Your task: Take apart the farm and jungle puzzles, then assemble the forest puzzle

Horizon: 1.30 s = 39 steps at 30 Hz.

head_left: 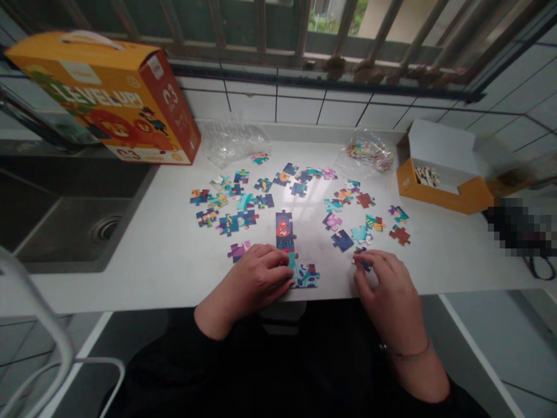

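Near the counter's front edge lies a joined strip of puzzle pieces (pixel 284 227), dark blue with a red figure, turning right into teal pieces (pixel 307 276) at its bottom. My left hand (pixel 261 273) rests over the lower left of this strip, fingertips on the pieces and partly covering them. Its fingers are loosely bent and slightly apart, gripping nothing that I can see. To the right, my right hand (pixel 386 284) pinches a small dark puzzle piece (pixel 362 261) between thumb and fingers at the counter surface. Purple pieces (pixel 238 251) sit just beyond my left hand.
Loose puzzle pieces (pixel 230 224) spread left and right (pixel 361 234) on the white counter (pixel 174 278). Behind stand an orange box (pixel 108 98), clear plastic bags (pixel 237 142), and an open small box (pixel 444 191). A dark sink (pixel 65 232) borders the left.
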Available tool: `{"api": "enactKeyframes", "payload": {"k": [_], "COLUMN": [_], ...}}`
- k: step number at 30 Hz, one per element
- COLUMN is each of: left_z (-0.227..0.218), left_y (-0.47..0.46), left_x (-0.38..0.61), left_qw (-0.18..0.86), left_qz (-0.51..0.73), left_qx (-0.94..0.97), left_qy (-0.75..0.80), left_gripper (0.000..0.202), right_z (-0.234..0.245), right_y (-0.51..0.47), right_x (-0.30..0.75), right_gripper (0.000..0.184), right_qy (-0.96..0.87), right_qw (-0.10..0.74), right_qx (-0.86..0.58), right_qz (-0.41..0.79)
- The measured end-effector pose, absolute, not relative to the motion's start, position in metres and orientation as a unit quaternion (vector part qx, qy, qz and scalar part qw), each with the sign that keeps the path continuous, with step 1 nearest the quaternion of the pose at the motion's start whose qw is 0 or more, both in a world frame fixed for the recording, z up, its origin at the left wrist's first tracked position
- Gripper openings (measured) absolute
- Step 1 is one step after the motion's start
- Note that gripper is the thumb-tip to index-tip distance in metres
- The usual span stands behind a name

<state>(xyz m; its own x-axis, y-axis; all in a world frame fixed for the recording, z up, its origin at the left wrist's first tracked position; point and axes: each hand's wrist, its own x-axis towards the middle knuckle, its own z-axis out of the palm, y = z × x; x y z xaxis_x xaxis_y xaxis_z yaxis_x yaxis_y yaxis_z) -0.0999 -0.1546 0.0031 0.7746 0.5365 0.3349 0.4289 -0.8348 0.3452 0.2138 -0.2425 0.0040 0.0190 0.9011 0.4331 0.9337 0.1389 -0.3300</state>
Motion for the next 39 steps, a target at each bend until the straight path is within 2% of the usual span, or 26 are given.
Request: {"api": "enactKeyframes", "payload": {"k": [6, 10, 13, 22, 34, 39], "left_z": [0.025, 0.025, 0.018, 0.017, 0.022, 0.026], "left_y": [-0.148, -0.141, -0.140, -0.136, -0.132, -0.133], "left_x": [-0.156, -0.197, -0.206, -0.194, -0.189, -0.186], "left_qw": [0.076, 0.078, 0.120, 0.187, 0.179, 0.191], "left_qz": [0.175, 0.115, 0.100, 0.120, 0.128, 0.133], "left_qx": [0.888, 0.856, 0.847, 0.839, 0.835, 0.832], "left_qy": [0.418, 0.497, 0.509, 0.496, 0.505, 0.503], "left_gripper": [0.028, 0.049, 0.054, 0.033, 0.033, 0.024], "right_z": [-0.008, -0.020, -0.023, -0.025, -0.028, -0.025], "right_y": [-0.244, -0.238, -0.235, -0.237, -0.237, -0.236], "right_x": [0.165, 0.156, 0.156, 0.154, 0.154, 0.153], "right_gripper": [0.024, 0.024, 0.022, 0.019, 0.018, 0.017], "right_qy": [-0.737, -0.743, -0.747, -0.757, -0.759, -0.759], "right_qw": [0.393, 0.393, 0.377, 0.354, 0.352, 0.351], "right_qx": [-0.549, -0.538, -0.545, -0.549, -0.547, -0.547], "right_qz": [0.028, 0.061, 0.056, 0.033, 0.027, 0.029]}}
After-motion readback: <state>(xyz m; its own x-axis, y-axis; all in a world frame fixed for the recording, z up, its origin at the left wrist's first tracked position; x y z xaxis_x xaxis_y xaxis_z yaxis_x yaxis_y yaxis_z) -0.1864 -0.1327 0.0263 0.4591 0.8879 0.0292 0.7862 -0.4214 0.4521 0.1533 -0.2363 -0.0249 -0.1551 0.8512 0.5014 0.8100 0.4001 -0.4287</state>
